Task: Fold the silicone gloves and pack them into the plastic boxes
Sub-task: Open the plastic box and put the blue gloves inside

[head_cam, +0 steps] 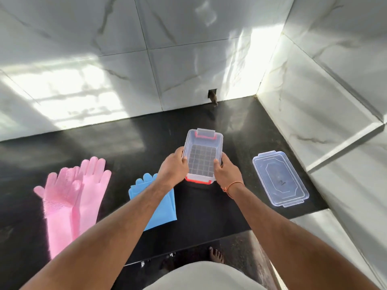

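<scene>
Box: clear plastic box [202, 158], lidless, long axis pointing away from person.
Hands: left hand [172, 167] and right hand [225, 172] clamped on its long sides.
Nearest gloves: blue gloves [155, 203], unfolded, left of box under left forearm; left hand nearer.

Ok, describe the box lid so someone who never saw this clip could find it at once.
Start at the black countertop that runs into the tiled corner. The lid lies flat on its right side, near the wall and apart from the open box held in both hands. It is clear, shallow and has no red latches.
</scene>
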The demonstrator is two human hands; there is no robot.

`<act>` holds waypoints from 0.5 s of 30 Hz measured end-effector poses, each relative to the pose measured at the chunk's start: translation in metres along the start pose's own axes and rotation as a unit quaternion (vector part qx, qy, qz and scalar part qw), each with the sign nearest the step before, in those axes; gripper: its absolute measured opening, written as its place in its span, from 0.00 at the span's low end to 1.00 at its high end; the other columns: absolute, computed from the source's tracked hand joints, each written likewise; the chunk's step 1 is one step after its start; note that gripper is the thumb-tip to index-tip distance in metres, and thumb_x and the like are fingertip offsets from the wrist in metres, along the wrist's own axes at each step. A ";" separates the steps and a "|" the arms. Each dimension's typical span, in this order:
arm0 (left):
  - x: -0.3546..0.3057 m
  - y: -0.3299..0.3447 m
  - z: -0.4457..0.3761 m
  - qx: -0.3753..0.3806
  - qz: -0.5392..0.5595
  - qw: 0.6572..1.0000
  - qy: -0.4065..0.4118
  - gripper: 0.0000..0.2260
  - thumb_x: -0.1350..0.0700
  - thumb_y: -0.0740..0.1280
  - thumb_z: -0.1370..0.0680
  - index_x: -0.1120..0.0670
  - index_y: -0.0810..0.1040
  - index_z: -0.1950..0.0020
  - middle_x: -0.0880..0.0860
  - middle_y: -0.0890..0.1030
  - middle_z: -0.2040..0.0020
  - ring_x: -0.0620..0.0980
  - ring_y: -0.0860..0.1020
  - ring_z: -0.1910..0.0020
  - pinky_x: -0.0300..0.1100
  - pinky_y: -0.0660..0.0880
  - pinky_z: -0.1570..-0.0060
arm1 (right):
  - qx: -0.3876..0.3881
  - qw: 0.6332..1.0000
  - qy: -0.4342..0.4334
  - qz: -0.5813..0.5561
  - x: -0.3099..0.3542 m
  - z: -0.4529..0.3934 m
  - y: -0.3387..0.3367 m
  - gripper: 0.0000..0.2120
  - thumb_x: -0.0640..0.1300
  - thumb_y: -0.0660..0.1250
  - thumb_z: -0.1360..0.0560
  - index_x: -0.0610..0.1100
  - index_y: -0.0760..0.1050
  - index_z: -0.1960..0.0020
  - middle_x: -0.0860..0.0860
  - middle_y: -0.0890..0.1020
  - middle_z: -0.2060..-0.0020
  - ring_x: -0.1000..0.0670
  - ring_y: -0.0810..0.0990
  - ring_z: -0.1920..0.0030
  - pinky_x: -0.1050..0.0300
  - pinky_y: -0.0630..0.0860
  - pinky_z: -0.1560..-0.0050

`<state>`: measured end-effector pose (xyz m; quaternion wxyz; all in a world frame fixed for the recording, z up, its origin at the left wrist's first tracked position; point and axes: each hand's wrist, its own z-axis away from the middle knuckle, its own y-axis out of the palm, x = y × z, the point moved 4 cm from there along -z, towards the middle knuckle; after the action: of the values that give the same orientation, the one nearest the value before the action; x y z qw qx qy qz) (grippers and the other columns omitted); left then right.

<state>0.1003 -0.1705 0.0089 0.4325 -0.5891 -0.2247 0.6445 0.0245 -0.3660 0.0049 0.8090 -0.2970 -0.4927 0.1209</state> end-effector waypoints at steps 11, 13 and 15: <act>-0.050 0.071 0.083 0.072 0.069 0.995 0.026 0.29 0.49 0.54 0.09 0.49 0.44 0.11 0.50 0.84 0.33 0.46 0.85 0.48 0.38 0.83 0.49 | -0.005 0.984 -0.071 0.163 -0.063 0.027 -0.064 0.21 0.54 0.51 0.11 0.54 0.67 0.20 0.46 0.87 0.40 0.40 0.86 0.45 0.40 0.82 0.36; -0.056 0.081 0.096 0.082 0.073 0.994 0.030 0.31 0.47 0.55 0.09 0.48 0.42 0.11 0.49 0.83 0.32 0.43 0.83 0.50 0.32 0.80 0.53 | -0.001 0.978 -0.073 0.194 -0.073 0.034 -0.071 0.23 0.54 0.50 0.11 0.51 0.65 0.18 0.44 0.87 0.39 0.39 0.86 0.44 0.39 0.82 0.35; -0.059 0.087 0.106 0.084 0.084 0.992 0.031 0.31 0.46 0.55 0.10 0.47 0.41 0.11 0.48 0.82 0.31 0.42 0.82 0.50 0.29 0.78 0.54 | -0.004 0.973 -0.072 0.217 -0.080 0.038 -0.075 0.25 0.55 0.49 0.10 0.49 0.63 0.16 0.43 0.87 0.38 0.38 0.86 0.42 0.37 0.81 0.33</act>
<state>-0.0302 -0.2418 -0.0055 0.4317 -0.5872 -0.1055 0.6765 -0.0550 -0.4513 0.0048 0.7243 -0.3906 -0.4741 0.3132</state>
